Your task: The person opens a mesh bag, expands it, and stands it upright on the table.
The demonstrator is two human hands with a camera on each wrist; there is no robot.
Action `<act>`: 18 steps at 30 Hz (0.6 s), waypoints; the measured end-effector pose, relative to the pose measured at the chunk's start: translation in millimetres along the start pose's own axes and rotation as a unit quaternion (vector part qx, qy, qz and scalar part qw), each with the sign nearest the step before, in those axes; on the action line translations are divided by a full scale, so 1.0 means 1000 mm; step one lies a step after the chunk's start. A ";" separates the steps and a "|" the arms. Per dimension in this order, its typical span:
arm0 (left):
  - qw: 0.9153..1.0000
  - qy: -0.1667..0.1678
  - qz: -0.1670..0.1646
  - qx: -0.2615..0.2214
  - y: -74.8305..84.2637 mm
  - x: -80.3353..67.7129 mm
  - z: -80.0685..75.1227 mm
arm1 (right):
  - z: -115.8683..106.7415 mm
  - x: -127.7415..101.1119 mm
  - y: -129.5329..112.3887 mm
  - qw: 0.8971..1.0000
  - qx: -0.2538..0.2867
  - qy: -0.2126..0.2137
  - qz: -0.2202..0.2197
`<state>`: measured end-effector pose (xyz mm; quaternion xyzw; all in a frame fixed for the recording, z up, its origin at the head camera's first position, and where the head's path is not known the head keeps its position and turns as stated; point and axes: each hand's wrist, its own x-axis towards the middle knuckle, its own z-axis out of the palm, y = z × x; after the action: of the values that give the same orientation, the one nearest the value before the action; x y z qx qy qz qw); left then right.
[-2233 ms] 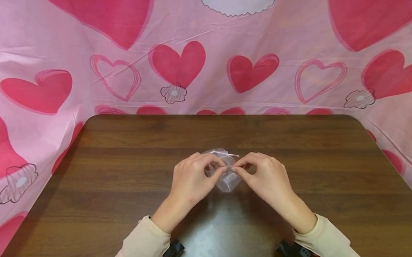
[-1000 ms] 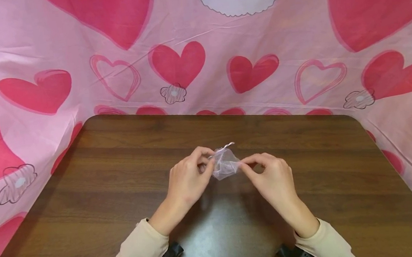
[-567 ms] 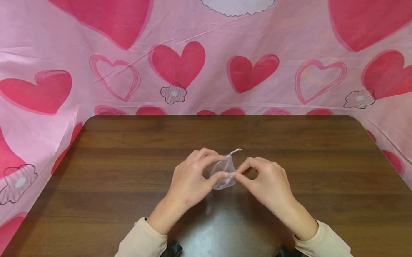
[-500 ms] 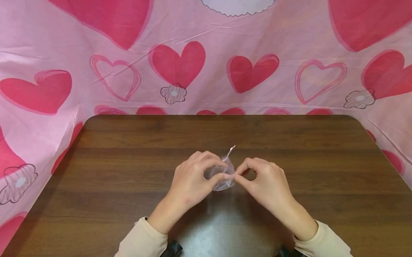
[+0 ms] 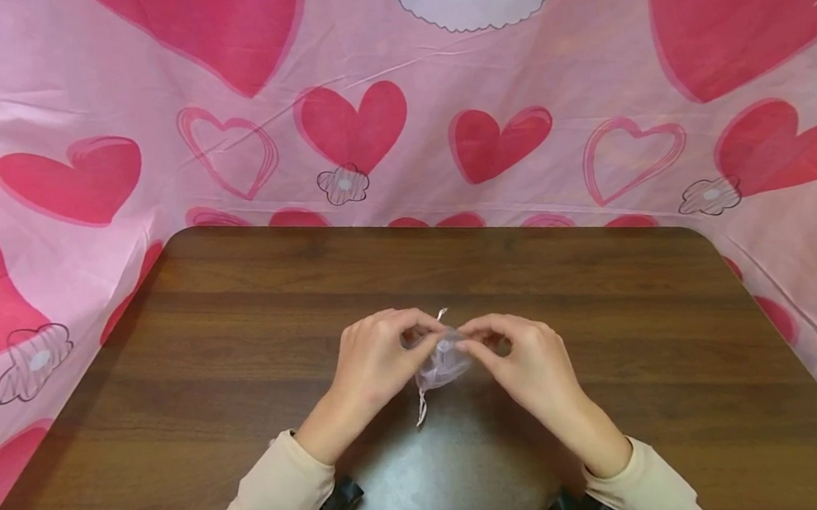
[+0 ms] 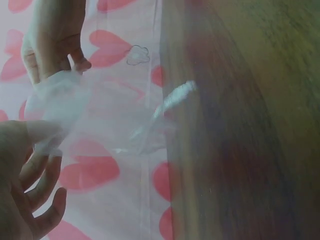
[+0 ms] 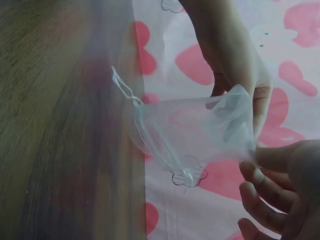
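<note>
Sheer white organza drawstring pouch [image 5: 440, 362] hangs just above the near middle of the dark brown wooden table [image 5: 238, 339], pinched at its edges between both hands. Left hand [image 5: 375, 366] grips its left side with curled fingers; right hand [image 5: 528, 363] pinches the right side. Beyond the table hangs a pink heart-printed cloth backdrop [image 5: 361, 85].

From the head view we look forward and down on the brown surface [image 5: 238, 339], seeing both hands from above at middle distance. Each wrist view sits very near, looking along the surface toward the other hand. All three share the sheer pouch [image 5: 440, 361] [image 6: 65, 107] [image 7: 200, 125] and the heart-patterned cloth [image 5: 585, 87].
</note>
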<state>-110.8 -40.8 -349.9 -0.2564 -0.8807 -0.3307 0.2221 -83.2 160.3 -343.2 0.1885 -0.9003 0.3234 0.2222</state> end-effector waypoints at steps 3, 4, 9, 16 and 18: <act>1.000 0.013 0.007 -0.008 0.002 0.000 0.000 | 0.001 0.000 -0.001 1.000 -0.006 0.000 0.002; 1.000 0.017 0.010 -0.008 0.002 0.000 0.000 | 0.001 0.000 -0.002 1.000 -0.011 0.001 0.001; 0.999 0.021 0.029 -0.006 0.004 -0.001 0.000 | 0.000 0.001 -0.004 1.000 -0.021 0.010 0.001; 0.999 0.003 0.050 -0.013 0.001 -0.003 0.003 | 0.000 0.002 -0.005 1.000 -0.016 0.007 0.018; 0.998 0.000 0.054 -0.015 0.001 -0.004 0.003 | 0.000 0.002 -0.004 1.000 -0.017 0.013 0.017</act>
<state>-107.8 -39.4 -353.6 -0.3069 -0.8605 -0.3310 0.2362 -83.0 157.2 -340.1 0.1648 -0.9059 0.3141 0.2315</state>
